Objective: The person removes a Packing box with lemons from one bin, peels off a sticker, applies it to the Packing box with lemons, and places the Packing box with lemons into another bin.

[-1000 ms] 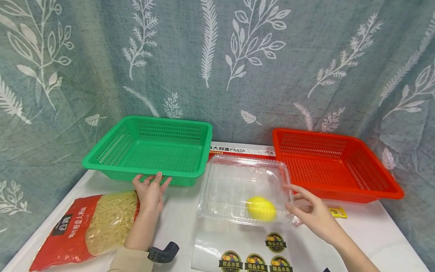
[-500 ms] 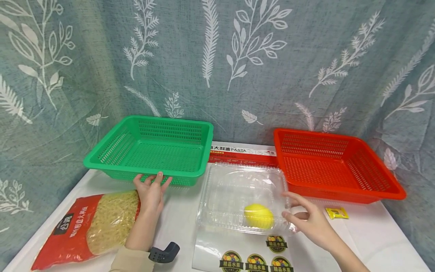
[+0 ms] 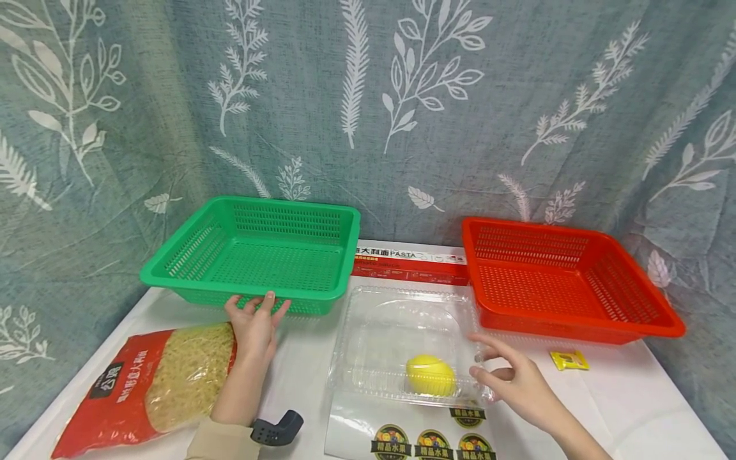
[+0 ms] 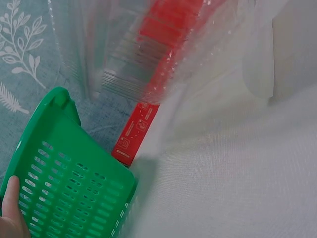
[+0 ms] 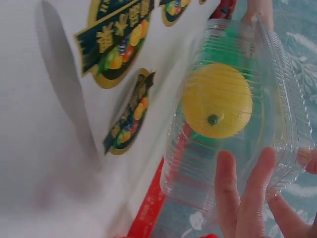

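Observation:
My right hand grips the right side of a clear plastic clamshell container, its lid on. Inside, a yellow lemon lies toward the front right; the right wrist view shows the lemon through the ribbed wall, with my fingertips against the plastic. The container appears raised off the table. My left hand rests with spread fingers against the front wall of a green basket. In the left wrist view one finger lies straight along the basket's outer side.
A red basket stands at the back right, a small yellow packet before it. Behind the container lies a red pasta box. A bag of pasta lies at left. A sticker sheet is at front centre.
My right hand has brought the container with the lemon lower and nearer the front, uncovering more of the pasta box and the yellow packet. The left hand has stayed at the green basket.

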A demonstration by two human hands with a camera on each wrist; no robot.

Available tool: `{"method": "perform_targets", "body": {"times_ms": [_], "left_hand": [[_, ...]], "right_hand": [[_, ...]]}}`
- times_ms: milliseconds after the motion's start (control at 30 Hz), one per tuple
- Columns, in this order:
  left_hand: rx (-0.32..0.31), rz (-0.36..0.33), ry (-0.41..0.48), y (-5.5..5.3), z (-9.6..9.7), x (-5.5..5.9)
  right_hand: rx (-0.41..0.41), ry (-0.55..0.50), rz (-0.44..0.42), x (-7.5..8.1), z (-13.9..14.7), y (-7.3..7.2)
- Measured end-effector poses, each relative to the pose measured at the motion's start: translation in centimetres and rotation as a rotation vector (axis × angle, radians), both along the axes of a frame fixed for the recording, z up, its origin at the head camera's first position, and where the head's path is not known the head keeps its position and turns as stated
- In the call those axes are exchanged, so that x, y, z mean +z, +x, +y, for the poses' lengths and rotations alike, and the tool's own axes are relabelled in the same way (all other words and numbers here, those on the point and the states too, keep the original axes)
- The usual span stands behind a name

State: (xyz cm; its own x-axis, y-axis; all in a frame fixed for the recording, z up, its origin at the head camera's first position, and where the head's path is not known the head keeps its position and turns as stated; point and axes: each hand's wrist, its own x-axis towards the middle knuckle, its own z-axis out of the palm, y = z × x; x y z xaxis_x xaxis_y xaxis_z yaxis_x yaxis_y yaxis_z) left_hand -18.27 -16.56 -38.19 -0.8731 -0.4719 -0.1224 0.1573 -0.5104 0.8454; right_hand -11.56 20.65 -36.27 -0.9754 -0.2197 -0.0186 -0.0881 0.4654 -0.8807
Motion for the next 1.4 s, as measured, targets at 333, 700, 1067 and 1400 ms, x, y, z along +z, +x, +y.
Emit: {"method": "perform_targets", "body": {"times_ms": [333, 700, 1067, 1400], "left_hand": [[-0.015, -0.008, -0.025, 0.2, 0.0, 0.1], [-0.023, -0.014, -0.023, 0.2, 0.1, 0.2], [-0.024, -0.017, -0.008, 0.1, 0.2, 0.1], [-0.032, -0.047, 0.003, 0.0, 0.1, 0.3]], "right_hand": [[-0.018, 0.007, -0.014, -0.9, 0.0, -0.9], [-0.007, -0.033, -0.028, -1.6, 0.3, -2.2], [0.027, -0.014, -0.049, -1.9, 0.6, -3.2], [0.073, 0.002, -0.07, -2.1, 0.5, -3.5]]}}
